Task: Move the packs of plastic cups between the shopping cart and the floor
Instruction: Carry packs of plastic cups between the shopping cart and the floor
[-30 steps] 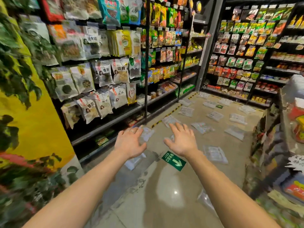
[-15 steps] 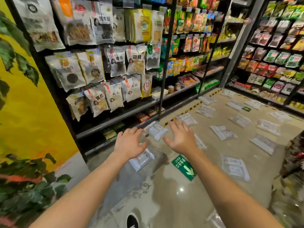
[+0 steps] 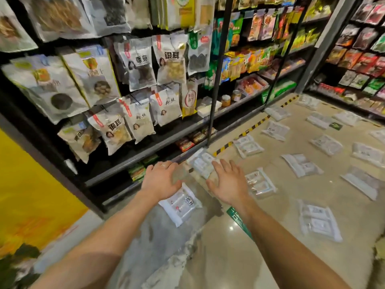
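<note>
Head view — left hand (image 3: 160,180) and right hand (image 3: 228,182) both empty, fingers spread, over cup packs (image 3: 301,164) on floor (image 3: 218,257).

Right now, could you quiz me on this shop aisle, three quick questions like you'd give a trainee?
1. True or false: the left hand and the right hand are carrying a pack of cups between them.
2. Where do the packs of cups lie? A) in a trolley B) spread over the floor C) stacked on a shelf
3. Fill in: the floor sign by the right wrist is coloured ____.

Key: 1 false, both hands are open and hold nothing; 2 B; 3 green.
</note>
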{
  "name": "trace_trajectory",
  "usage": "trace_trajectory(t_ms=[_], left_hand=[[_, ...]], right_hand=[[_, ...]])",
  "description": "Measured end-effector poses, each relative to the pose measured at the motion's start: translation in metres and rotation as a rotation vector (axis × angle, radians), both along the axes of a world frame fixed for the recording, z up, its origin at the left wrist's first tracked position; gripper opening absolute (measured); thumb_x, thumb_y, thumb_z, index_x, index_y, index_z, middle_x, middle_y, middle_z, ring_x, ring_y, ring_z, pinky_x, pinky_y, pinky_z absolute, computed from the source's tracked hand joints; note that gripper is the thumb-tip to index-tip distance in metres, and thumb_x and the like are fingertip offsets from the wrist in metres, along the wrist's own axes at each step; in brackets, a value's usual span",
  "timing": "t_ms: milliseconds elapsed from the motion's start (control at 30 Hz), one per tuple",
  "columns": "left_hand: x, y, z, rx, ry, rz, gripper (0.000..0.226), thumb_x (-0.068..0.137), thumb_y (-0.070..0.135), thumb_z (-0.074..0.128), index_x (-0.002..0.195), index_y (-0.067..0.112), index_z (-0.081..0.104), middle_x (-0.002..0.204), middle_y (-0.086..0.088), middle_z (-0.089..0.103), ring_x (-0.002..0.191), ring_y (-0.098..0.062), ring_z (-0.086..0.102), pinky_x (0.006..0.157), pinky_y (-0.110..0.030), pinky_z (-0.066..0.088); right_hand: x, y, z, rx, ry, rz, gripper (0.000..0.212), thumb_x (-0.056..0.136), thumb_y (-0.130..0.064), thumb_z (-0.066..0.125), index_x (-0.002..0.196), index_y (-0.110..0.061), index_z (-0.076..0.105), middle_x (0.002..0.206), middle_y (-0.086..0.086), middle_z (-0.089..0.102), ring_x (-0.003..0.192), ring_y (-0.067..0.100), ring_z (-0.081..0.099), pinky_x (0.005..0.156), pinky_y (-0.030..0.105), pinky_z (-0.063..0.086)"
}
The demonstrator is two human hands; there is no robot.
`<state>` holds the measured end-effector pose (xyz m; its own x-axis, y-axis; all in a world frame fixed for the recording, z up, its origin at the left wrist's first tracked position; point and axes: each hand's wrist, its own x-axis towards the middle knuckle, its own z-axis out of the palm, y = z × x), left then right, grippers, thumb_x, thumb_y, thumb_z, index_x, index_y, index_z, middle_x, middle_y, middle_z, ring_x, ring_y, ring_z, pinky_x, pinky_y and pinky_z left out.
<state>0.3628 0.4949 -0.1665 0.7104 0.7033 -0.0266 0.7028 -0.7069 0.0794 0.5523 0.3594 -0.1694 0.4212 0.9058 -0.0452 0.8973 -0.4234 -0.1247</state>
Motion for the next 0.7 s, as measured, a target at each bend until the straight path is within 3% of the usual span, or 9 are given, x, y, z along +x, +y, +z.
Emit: trace_trajectory(t_ms=[233, 367, 433, 567, 667, 700], left_hand=[[0.070, 0.073, -0.044, -0.071, 0.086, -0.042, 0.070, 0.088, 0.058, 0.048, 0.147, 0.024, 0.035, 0.147, 0.001, 0.044, 0.134, -0.024, 0.040, 0.107, -0.042, 0.034], [0.119, 0.113, -0.074, -0.117, 0.152, -0.041, 0.069, 0.088, 0.061, 0.039, 0.146, 0.025, 0.035, 0.149, 0.000, 0.043, 0.136, -0.024, 0.038, 0.108, -0.042, 0.030], [0.143, 0.132, -0.090, -0.133, 0.180, -0.032, 0.068, 0.089, 0.060, 0.039, 0.148, 0.026, 0.034, 0.150, 0.000, 0.042, 0.137, -0.022, 0.037, 0.111, -0.042, 0.029], [0.192, 0.175, -0.121, -0.178, 0.224, -0.029, 0.066, 0.092, 0.053, 0.049, 0.150, 0.027, 0.030, 0.152, 0.002, 0.038, 0.140, -0.022, 0.035, 0.113, -0.045, 0.027], [0.214, 0.198, -0.150, -0.206, 0.249, -0.051, 0.069, 0.092, 0.052, 0.050, 0.151, 0.025, 0.027, 0.153, -0.001, 0.038, 0.139, -0.024, 0.037, 0.111, -0.046, 0.030], [0.218, 0.205, -0.161, -0.217, 0.258, -0.060, 0.070, 0.092, 0.051, 0.050, 0.152, 0.024, 0.027, 0.153, -0.002, 0.038, 0.138, -0.025, 0.038, 0.110, -0.046, 0.031]], right_hand=[[0.058, 0.067, -0.058, -0.026, 0.146, -0.031, 0.079, 0.084, -0.063, 0.025, 0.154, -0.028, 0.016, 0.163, 0.006, 0.013, 0.149, 0.032, 0.006, 0.117, 0.047, 0.007], [0.103, 0.105, -0.099, -0.080, 0.212, -0.082, 0.085, 0.078, -0.066, 0.013, 0.154, -0.029, 0.019, 0.163, 0.006, 0.012, 0.149, 0.032, 0.007, 0.117, 0.048, 0.008], [0.124, 0.121, -0.118, -0.096, 0.247, -0.115, 0.090, 0.074, -0.066, 0.011, 0.152, -0.025, 0.029, 0.161, 0.010, 0.021, 0.147, 0.037, 0.016, 0.116, 0.052, 0.015], [0.163, 0.149, -0.161, -0.084, 0.306, -0.162, 0.070, 0.082, -0.055, 0.035, 0.137, -0.016, 0.055, 0.144, 0.018, 0.048, 0.130, 0.046, 0.045, 0.103, 0.059, 0.038], [0.179, 0.161, -0.194, -0.177, 0.262, -0.156, 0.072, 0.089, -0.060, 0.030, 0.151, -0.023, 0.032, 0.158, 0.011, 0.027, 0.144, 0.039, 0.024, 0.114, 0.052, 0.023], [0.183, 0.164, -0.207, -0.173, 0.269, -0.161, 0.075, 0.087, -0.062, 0.024, 0.151, -0.023, 0.032, 0.158, 0.012, 0.029, 0.144, 0.039, 0.025, 0.113, 0.052, 0.023]])
